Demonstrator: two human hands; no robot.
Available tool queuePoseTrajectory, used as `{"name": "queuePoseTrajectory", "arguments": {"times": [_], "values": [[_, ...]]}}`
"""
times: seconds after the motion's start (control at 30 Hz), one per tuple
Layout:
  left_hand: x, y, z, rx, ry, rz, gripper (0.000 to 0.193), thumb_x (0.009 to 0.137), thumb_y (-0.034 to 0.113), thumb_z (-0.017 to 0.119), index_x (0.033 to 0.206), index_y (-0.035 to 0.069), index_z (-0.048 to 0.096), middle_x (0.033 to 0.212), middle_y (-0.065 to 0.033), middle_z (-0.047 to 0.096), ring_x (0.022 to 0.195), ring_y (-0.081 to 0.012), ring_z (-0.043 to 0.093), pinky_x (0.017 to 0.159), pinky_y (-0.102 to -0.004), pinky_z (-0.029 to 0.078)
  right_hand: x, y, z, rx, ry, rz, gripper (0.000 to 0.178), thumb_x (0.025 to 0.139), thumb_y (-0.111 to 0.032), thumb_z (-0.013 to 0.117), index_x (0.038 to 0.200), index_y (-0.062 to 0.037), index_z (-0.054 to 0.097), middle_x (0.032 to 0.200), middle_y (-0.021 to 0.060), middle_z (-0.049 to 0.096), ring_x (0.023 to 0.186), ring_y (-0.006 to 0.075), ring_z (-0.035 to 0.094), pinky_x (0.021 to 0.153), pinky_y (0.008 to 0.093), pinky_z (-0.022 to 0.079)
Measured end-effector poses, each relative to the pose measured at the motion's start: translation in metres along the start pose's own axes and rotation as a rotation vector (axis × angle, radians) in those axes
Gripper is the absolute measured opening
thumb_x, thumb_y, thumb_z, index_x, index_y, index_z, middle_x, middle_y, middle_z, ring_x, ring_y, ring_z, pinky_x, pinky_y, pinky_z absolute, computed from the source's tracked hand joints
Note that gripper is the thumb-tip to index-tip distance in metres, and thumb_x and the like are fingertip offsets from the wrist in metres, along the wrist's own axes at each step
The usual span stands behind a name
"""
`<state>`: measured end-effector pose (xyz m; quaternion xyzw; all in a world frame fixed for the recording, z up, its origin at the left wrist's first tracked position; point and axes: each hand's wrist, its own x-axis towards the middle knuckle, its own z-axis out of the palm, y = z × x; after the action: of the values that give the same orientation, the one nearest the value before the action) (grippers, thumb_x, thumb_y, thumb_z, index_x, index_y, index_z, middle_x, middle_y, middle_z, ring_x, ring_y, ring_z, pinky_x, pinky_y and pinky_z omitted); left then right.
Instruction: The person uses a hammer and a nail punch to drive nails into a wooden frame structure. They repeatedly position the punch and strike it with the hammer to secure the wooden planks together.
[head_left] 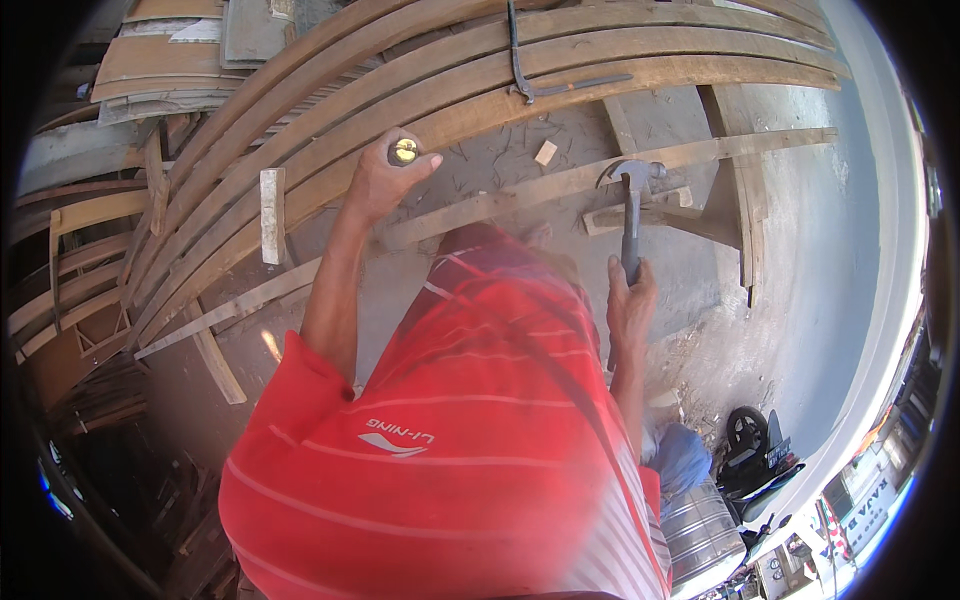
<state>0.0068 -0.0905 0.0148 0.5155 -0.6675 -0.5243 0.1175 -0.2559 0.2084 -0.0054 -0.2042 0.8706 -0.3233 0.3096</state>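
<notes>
My left hand [375,185] is closed around a short metal tool with a round yellowish end [405,152], held against a curved wooden plank [480,100] in a stack of bent planks. My right hand [630,305] grips the dark handle of a claw hammer [633,200]. The hammer's steel head is raised above a straight wooden rail [560,185]. My red striped shirt [450,430] fills the lower middle and hides what is under it.
A thin dark metal bar [518,60] lies across the curved planks. A small pale wood block [545,152] rests on the grey ground. A whitish wood piece [272,215] stands at the left. A wooden trestle [742,210] is at the right, a ribbed metal container [700,525] at the lower right.
</notes>
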Motion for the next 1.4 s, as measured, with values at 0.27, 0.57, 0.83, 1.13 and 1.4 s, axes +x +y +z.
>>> {"name": "queuePoseTrajectory", "arguments": {"times": [0.27, 0.57, 0.83, 1.13, 1.4], "values": [[-0.040, -0.016, 0.054, 0.236, 0.075, 0.150, 0.030, 0.086, 0.024, 0.078, 0.110, 0.007, 0.069, 0.102, -0.0136, 0.073, 0.097, -0.0306, 0.070, 0.087, -0.0412, 0.053, 0.142, -0.070, 0.004, -0.395, 0.108, -0.452, 0.044, 0.097, -0.031, 0.069, 0.118, 0.0083, 0.066, 0.097, 0.0308, 0.070, 0.095, 0.0463, 0.070, 0.083, 0.0500, 0.054], [0.007, -0.018, 0.080, 0.283, -0.230, 0.130, 0.028, 0.085, 0.020, 0.074, 0.111, 0.009, 0.070, 0.101, -0.0171, 0.073, 0.096, -0.0382, 0.069, 0.083, -0.0453, 0.054, 0.235, -0.089, 0.031, -0.901, 0.313, -0.615, 0.047, 0.097, -0.029, 0.067, 0.140, -0.0107, 0.060, 0.136, 0.0204, 0.057, 0.132, 0.0377, 0.052, 0.105, 0.0507, 0.042], [0.023, -0.046, 0.093, 0.115, -0.224, 0.303, 0.019, 0.082, 0.015, 0.073, 0.099, 0.008, 0.067, 0.086, -0.0161, 0.070, 0.086, -0.0386, 0.069, 0.075, -0.0482, 0.052, 0.236, -0.122, 0.081, -1.014, -0.046, -1.094, 0.050, 0.093, -0.012, 0.062, 0.143, -0.0098, 0.053, 0.136, 0.0200, 0.057, 0.126, 0.0382, 0.053, 0.107, 0.0504, 0.040], [0.063, -0.048, 0.017, 0.330, 0.250, 0.395, 0.041, 0.082, 0.011, 0.075, 0.121, 0.011, 0.061, 0.123, -0.0137, 0.060, 0.120, -0.0372, 0.055, 0.097, -0.0526, 0.043, 0.266, -0.138, 0.102, -0.587, -0.083, -0.980, 0.033, 0.085, -0.012, 0.079, 0.110, -0.0022, 0.058, 0.101, 0.0195, 0.059, 0.095, 0.0403, 0.059, 0.085, 0.0472, 0.048], [0.098, -0.085, 0.017, 0.471, 0.310, 0.476, 0.061, 0.082, 0.013, 0.076, 0.140, 0.015, 0.057, 0.137, -0.0105, 0.052, 0.129, -0.0343, 0.047, 0.104, -0.0526, 0.037, 0.272, -0.207, 0.087, -0.091, 0.164, -1.148, 0.034, 0.103, -0.015, 0.053, 0.130, 0.0040, 0.061, 0.134, 0.0208, 0.064, 0.123, 0.0316, 0.062, 0.101, 0.0393, 0.053]]}}
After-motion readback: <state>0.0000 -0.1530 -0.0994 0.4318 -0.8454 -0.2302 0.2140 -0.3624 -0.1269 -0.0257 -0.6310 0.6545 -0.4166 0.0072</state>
